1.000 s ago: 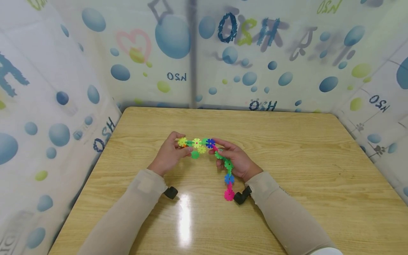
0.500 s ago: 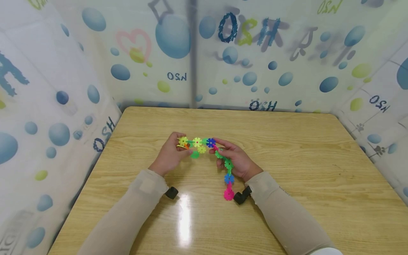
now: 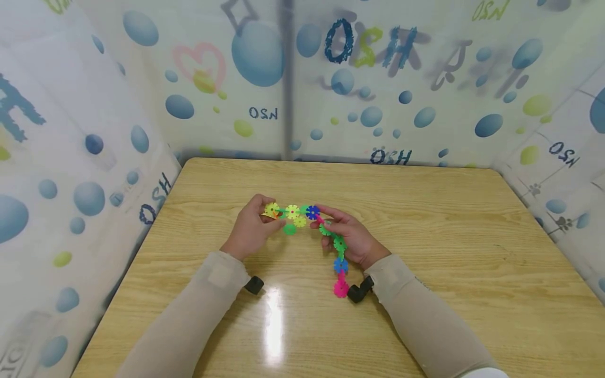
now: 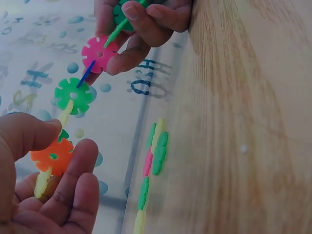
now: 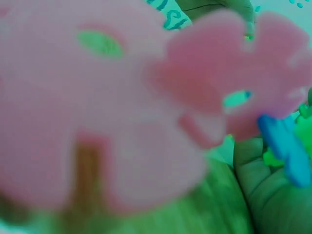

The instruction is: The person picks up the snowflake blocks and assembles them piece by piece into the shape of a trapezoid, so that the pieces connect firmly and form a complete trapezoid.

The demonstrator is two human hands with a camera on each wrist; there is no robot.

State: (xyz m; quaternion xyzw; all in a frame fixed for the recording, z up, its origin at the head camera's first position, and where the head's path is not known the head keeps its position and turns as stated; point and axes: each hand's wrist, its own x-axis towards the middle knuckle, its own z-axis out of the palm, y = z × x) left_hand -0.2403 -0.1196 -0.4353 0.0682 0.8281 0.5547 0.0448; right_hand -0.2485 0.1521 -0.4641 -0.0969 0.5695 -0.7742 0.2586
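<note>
Both hands hold up a chain of interlocking plastic snowflake discs [image 3: 292, 211] over the table, bent at a dark blue disc [image 3: 312, 212]. My left hand [image 3: 250, 228] grips its left end, near a yellow disc [image 3: 271, 209]; in the left wrist view an orange disc [image 4: 53, 155] sits between thumb and fingers. My right hand [image 3: 354, 239] pinches the chain just past the bend, at a green disc [image 3: 324, 228]. From there green and blue discs hang down to a pink disc [image 3: 341, 289]. Large, blurred pink discs [image 5: 136, 170] fill much of the right wrist view.
A wood-grain table [image 3: 449, 236] lies under both hands, with patterned sheets [image 3: 331, 105] behind and at the sides. Black wrist cameras [image 3: 360, 290] stick out from the sleeves. The left wrist view shows another row of discs edge-on [image 4: 160, 151] in front of the table.
My left fingers have turned the chain's left end slightly, so the yellow disc sits a little higher and more orange and yellow shows below it. The right hand stays nearly still.
</note>
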